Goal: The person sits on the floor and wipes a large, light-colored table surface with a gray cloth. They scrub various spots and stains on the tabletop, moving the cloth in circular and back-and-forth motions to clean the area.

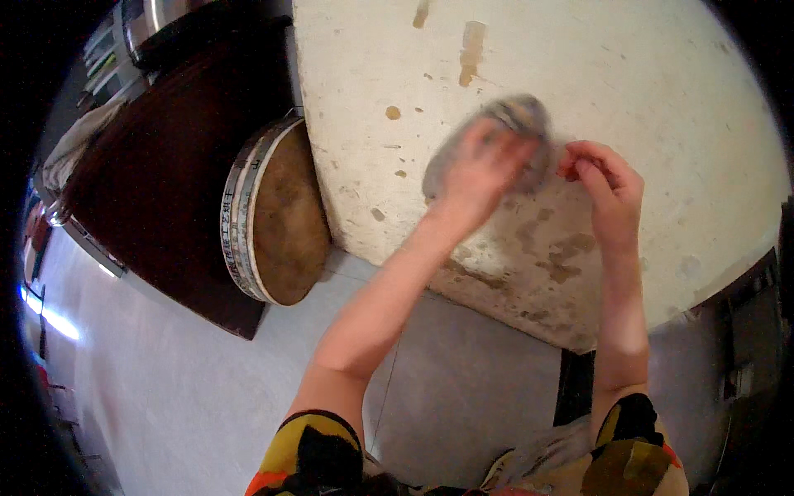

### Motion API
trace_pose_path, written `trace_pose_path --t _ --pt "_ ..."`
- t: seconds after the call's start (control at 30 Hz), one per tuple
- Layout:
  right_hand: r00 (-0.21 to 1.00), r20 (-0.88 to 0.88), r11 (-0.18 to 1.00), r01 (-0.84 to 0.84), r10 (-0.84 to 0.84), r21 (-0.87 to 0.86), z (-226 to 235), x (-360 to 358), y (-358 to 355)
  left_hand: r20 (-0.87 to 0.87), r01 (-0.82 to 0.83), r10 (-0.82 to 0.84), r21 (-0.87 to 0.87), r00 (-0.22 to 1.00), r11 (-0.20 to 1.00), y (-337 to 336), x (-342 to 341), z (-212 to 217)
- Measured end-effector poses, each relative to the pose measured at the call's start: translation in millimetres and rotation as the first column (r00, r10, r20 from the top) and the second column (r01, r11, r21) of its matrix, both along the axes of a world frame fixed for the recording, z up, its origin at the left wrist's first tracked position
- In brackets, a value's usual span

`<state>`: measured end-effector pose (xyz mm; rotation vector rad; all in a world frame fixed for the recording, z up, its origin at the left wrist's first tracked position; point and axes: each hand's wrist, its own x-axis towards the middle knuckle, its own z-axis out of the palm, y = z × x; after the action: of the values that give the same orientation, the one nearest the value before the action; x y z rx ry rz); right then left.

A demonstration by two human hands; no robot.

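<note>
A pale, stained tabletop (678, 91) lies in front of me. My left hand (488, 161) is on a bunched grey cloth (517, 114) against that surface, its fingers bent over the cloth. Both are smeared by motion, and a yellowish patch shows on the cloth's far part. Just to the right, my right hand (612, 188) hovers over or rests on the table, apart from the cloth. Its fingers are curled in with the thumb against them, and whatever might be inside is hidden.
Brown stains and wet-looking marks (571, 248) spot the table's near part. At its left edge leans a round brown disc-like thing (289, 215) with a pale rim. A dark brown table (165, 182) stands further left, above grey floor tiles (207, 388).
</note>
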<state>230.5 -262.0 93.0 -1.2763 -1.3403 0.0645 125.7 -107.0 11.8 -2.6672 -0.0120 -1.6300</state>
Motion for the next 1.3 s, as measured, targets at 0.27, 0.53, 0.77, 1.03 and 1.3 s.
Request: trace_pose_path --t 0.27,0.53,0.77,1.03,1.3 --pt "0.998 -0.043 0.998 0.047 -0.045 0.032 4.1 3.7 -1.5 0.311 -0.140 0.174 -0.129 0.934 0.982 8.5 -2.3 21.2" --pt "0.993 -0.104 0.994 0.067 -0.057 0.092 2.3 3.4 -2.5 0.078 -0.038 0.047 -0.116 0.996 0.992 10.0 -13.3 -3.2" --pt "0.995 -0.070 0.991 0.072 -0.064 0.116 3.7 6.0 -9.0 0.375 -0.114 0.611 -0.784 0.697 0.611 97.1 -70.2 -36.8" --pt "0.994 -0.102 0.996 0.042 -0.034 0.073 -1.2 8.5 1.2 0.095 0.001 0.018 -0.191 0.995 0.982 -8.2 -10.0 -44.1" --pt "0.991 -0.066 0.991 0.124 -0.120 0.049 -0.6 19.2 -14.9 0.291 -0.181 0.297 -0.366 0.909 0.913 33.8 -36.6 -11.8"
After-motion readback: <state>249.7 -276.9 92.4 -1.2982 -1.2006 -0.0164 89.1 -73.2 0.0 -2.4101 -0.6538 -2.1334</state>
